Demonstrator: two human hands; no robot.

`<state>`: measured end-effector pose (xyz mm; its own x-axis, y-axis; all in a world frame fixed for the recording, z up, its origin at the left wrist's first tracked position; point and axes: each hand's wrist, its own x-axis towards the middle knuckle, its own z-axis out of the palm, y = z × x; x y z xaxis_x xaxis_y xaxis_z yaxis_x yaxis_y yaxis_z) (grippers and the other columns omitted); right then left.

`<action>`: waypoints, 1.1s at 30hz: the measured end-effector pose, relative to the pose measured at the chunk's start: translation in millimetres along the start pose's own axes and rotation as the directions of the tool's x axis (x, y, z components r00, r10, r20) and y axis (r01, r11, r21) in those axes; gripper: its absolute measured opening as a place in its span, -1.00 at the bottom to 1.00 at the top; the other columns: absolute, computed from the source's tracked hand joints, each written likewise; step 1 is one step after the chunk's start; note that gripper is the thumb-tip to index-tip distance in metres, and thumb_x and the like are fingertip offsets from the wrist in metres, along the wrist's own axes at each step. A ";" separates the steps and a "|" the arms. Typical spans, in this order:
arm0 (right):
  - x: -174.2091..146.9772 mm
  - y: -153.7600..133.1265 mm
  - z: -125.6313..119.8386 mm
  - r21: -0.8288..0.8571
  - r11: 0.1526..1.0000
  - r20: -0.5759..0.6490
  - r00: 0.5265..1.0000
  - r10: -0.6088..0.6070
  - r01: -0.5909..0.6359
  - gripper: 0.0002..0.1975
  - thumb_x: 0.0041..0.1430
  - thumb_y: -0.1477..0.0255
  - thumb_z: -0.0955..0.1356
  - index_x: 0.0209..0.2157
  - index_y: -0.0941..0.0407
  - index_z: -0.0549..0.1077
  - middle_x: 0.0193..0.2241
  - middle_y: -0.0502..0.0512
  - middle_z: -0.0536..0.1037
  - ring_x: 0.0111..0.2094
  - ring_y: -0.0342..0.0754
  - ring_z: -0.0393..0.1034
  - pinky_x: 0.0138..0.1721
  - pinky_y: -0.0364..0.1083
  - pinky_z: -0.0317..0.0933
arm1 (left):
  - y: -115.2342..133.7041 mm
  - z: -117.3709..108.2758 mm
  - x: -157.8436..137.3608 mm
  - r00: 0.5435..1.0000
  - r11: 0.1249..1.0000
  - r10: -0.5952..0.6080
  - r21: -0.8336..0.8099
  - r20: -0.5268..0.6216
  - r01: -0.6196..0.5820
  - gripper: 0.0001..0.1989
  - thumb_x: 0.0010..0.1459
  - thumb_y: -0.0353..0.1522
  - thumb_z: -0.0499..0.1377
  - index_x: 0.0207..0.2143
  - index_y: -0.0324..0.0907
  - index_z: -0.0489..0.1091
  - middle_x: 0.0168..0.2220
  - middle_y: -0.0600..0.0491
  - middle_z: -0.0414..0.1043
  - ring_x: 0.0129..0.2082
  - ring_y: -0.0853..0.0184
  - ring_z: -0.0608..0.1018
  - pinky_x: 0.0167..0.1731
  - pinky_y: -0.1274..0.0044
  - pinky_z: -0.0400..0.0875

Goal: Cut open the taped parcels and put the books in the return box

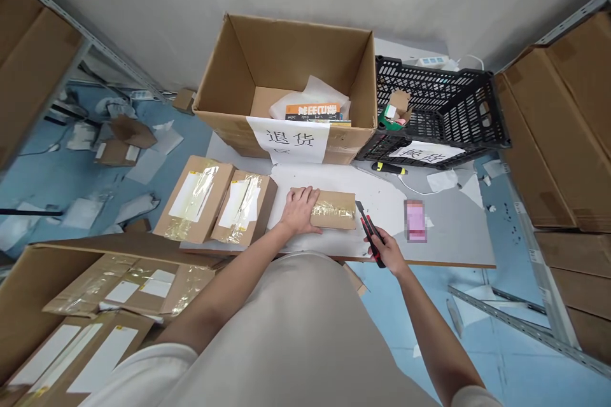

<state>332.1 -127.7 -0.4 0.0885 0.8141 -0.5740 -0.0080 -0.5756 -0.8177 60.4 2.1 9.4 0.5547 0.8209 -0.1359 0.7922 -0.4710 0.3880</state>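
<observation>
A small cardboard box (334, 210), sealed with shiny clear tape along its middle, lies on the white table (458, 241) in front of me. My left hand (300, 210) rests over its left end, fingers on top and thumb along the near side. In my right hand (387, 250) is a black and red utility knife (370, 232), gripped by the handle. Its blade points away from me, close to the box's right end; whether it touches the cardboard I cannot tell. Left of the box stand two taped parcels, a larger one (193, 197) and a narrower one (244, 206).
At the back stands a large open carton (224, 124) with books (312, 111) inside. Beside it sits a black plastic crate (477, 98). A black and yellow tool (389, 168) and a pink, blurred object (416, 221) lie rightward. Another carton (28, 305) holds parcels at lower left.
</observation>
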 end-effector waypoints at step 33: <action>-31.9 18.6 -63.7 -0.220 0.974 0.033 0.998 0.058 -0.049 -0.60 -0.06 0.11 0.40 -0.31 0.13 0.40 -0.63 -0.05 0.42 -0.72 -0.16 0.27 -0.72 -0.17 0.10 | 2.4 11.1 -7.8 0.999 0.999 0.025 0.034 -0.026 -0.024 0.16 -0.27 0.07 0.26 0.28 -0.28 -0.14 0.26 -0.29 -0.07 0.23 -0.09 0.04 0.20 0.16 -0.35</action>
<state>392.6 -169.3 5.5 0.0549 0.7815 -0.6215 0.2073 -0.6178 -0.7585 60.8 -9.0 1.3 0.5673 0.8171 -0.1024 0.7869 -0.5012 0.3599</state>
